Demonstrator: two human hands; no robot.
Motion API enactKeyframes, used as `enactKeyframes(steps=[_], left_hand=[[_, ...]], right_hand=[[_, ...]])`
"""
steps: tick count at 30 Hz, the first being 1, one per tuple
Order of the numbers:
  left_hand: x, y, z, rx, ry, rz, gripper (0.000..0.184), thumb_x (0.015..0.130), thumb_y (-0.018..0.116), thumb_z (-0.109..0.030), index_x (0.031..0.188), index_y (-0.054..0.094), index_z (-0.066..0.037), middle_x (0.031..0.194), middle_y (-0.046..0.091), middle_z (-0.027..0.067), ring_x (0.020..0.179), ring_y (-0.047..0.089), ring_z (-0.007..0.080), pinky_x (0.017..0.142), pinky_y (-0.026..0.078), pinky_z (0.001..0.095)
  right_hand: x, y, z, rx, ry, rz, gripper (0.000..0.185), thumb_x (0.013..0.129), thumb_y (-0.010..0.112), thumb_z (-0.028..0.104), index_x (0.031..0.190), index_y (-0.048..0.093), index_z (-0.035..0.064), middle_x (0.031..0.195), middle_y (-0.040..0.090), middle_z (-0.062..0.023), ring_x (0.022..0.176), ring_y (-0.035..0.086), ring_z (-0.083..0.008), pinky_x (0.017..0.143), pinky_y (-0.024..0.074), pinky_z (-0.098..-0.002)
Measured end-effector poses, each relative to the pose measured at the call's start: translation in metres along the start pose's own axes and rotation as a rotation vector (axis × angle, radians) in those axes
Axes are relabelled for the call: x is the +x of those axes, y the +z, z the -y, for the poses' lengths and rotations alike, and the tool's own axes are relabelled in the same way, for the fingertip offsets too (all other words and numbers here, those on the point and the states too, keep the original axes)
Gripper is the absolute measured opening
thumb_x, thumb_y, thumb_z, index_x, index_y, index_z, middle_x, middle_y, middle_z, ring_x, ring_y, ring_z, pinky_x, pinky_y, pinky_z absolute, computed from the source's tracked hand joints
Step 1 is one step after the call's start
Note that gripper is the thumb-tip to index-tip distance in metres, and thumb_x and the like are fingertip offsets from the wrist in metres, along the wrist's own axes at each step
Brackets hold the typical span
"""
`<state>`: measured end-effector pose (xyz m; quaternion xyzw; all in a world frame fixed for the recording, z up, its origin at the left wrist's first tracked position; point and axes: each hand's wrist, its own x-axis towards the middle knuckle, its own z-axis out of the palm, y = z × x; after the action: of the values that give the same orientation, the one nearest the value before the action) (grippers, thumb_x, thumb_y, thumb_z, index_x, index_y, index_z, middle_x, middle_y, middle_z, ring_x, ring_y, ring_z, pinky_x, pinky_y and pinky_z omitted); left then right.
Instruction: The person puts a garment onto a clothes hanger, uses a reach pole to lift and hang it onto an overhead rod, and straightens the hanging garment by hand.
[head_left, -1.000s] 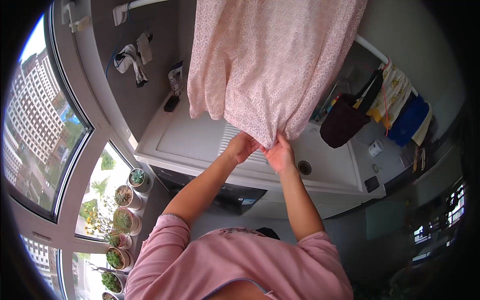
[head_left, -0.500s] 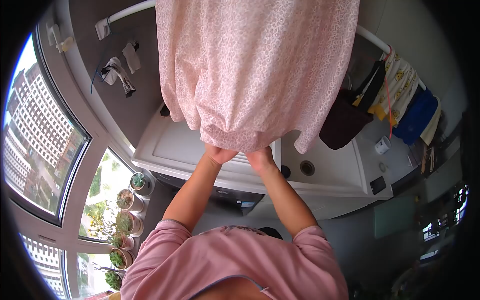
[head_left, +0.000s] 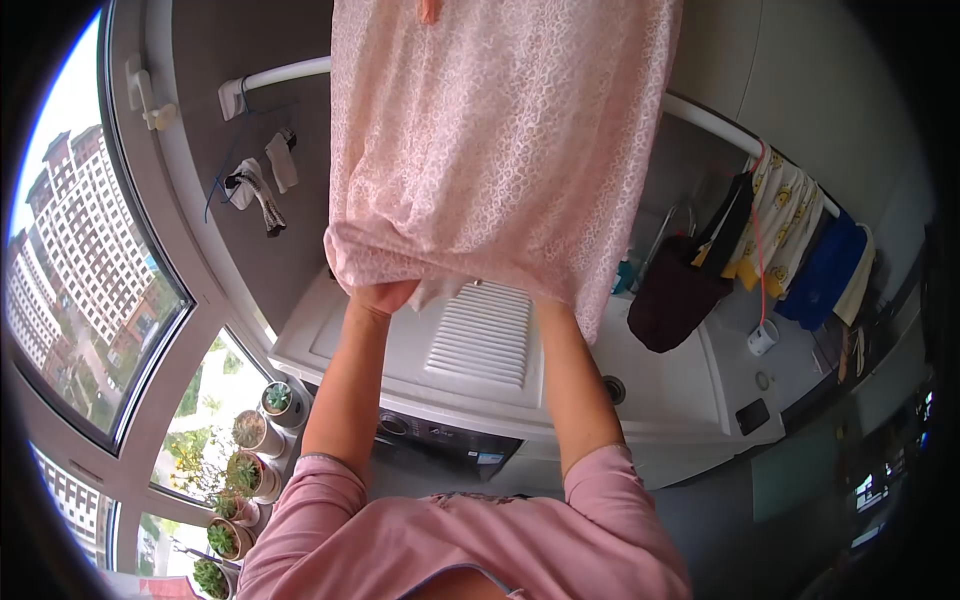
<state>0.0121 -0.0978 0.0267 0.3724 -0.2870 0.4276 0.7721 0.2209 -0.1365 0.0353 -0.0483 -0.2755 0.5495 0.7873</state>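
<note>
A pale pink patterned garment [head_left: 500, 130] hangs in front of me from above, over the white sink counter. My left hand [head_left: 385, 297] is at its lower left edge, with the fingers hidden under the folded cloth. At the hem further right, my right hand [head_left: 552, 308] reaches up behind or inside the fabric, and only its wrist side shows. Between my forearms the ribbed washboard part [head_left: 480, 335] of the counter is visible.
A white rail [head_left: 715, 122] crosses behind the garment. On the right hang a dark bag [head_left: 680, 300], a yellow-patterned cloth [head_left: 785, 215] and a blue cloth [head_left: 825, 270]. Potted succulents [head_left: 255, 435] line the window side. A washing machine [head_left: 440, 440] is under the counter.
My hands have moved from together at the hem to wide apart, spreading the garment's lower edge. Both are now partly covered by the cloth, and more of the ribbed washboard shows.
</note>
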Motion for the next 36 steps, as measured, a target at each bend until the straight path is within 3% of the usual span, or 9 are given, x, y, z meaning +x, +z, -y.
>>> enactKeyframes(steps=[6,8,9,10,12,16,26,34,36], left_hand=[[0.06,0.053,-0.016,0.28,0.303,-0.713,0.045,0.081,0.033,-0.04,0.109,0.044,-0.006,0.114,0.043,0.0114,0.105,0.04,0.0277,0.091,0.03,0.0416],[0.071,0.056,-0.035,0.233,0.334,-0.527,0.047,0.081,0.032,-0.04,0.11,0.042,-0.005,0.116,0.041,0.0122,0.107,0.038,0.0282,0.092,0.029,0.0418],[0.07,0.026,-0.06,-0.007,0.179,-0.034,0.047,0.082,0.031,-0.04,0.111,0.042,-0.004,0.117,0.041,0.012,0.107,0.038,0.0284,0.092,0.029,0.0417],[0.077,0.031,-0.069,0.121,0.221,0.013,0.047,0.082,0.03,-0.039,0.111,0.041,-0.004,0.117,0.041,0.0119,0.107,0.038,0.0284,0.092,0.029,0.0412],[0.089,0.064,-0.071,0.374,0.414,-0.49,0.046,0.082,0.031,-0.038,0.112,0.04,-0.004,0.117,0.041,0.012,0.107,0.038,0.0283,0.093,0.028,0.0407],[0.092,0.076,-0.06,0.344,0.358,-0.585,0.044,0.082,0.033,-0.038,0.11,0.043,-0.006,0.115,0.042,0.0106,0.105,0.039,0.0271,0.092,0.028,0.0402],[-0.019,-0.01,0.02,0.239,-0.301,-0.507,0.052,0.078,0.038,-0.047,0.117,0.038,-0.013,0.118,0.041,0.0059,0.108,0.038,0.024,0.09,0.031,0.0418],[-0.026,-0.039,0.075,-0.002,-0.118,-0.47,0.054,0.077,0.043,-0.043,0.118,0.035,-0.008,0.118,0.04,0.0099,0.106,0.04,0.0264,0.089,0.033,0.0421],[-0.021,-0.037,0.078,-0.076,-0.096,-0.425,0.049,0.079,0.042,-0.038,0.117,0.036,-0.007,0.115,0.042,0.0114,0.104,0.042,0.0266,0.088,0.035,0.042]], right_hand=[[0.021,0.005,0.02,-0.056,-0.046,-0.046,0.046,0.081,0.04,0.036,0.119,0.03,0.0125,0.118,0.037,-0.007,0.105,0.038,-0.0202,0.085,0.0353,-0.0363],[0.025,0.005,0.034,-0.079,-0.072,-0.061,0.045,0.081,0.039,0.036,0.118,0.03,0.0125,0.117,0.038,-0.007,0.105,0.039,-0.0203,0.085,0.0355,-0.0363],[0.023,0.002,0.04,-0.09,-0.08,-0.071,0.045,0.081,0.039,0.036,0.118,0.031,0.0125,0.117,0.038,-0.007,0.104,0.039,-0.0203,0.085,0.0356,-0.0363],[0.022,-0.002,0.047,-0.098,-0.088,-0.085,0.044,0.081,0.039,0.036,0.118,0.031,0.0125,0.117,0.038,-0.007,0.104,0.039,-0.0203,0.085,0.0357,-0.0363],[0.02,-0.008,0.059,-0.121,-0.11,-0.102,0.044,0.081,0.039,0.036,0.117,0.032,0.0125,0.117,0.039,-0.007,0.104,0.039,-0.0204,0.085,0.0359,-0.0363],[0.013,-0.018,0.065,-0.16,-0.101,-0.134,0.042,0.081,0.038,0.035,0.117,0.033,0.0125,0.116,0.039,-0.007,0.104,0.04,-0.0206,0.084,0.0364,-0.0363],[-0.012,-0.063,0.04,-0.194,-0.043,-0.241,0.039,0.082,0.036,0.034,0.115,0.036,0.0125,0.115,0.042,-0.0069,0.102,0.042,-0.0211,0.084,0.0374,-0.0363],[-0.056,-0.157,-0.023,-0.763,0.463,-0.511,0.033,0.082,0.036,0.03,0.11,0.041,0.0123,0.108,0.048,-0.006,0.098,0.045,-0.0203,0.081,0.0397,-0.0341],[-0.06,-0.136,-0.041,-0.589,0.423,-0.443,0.031,0.082,0.038,0.027,0.109,0.041,0.013,0.106,0.048,-0.0064,0.097,0.046,-0.0201,0.078,0.0409,-0.0344]])
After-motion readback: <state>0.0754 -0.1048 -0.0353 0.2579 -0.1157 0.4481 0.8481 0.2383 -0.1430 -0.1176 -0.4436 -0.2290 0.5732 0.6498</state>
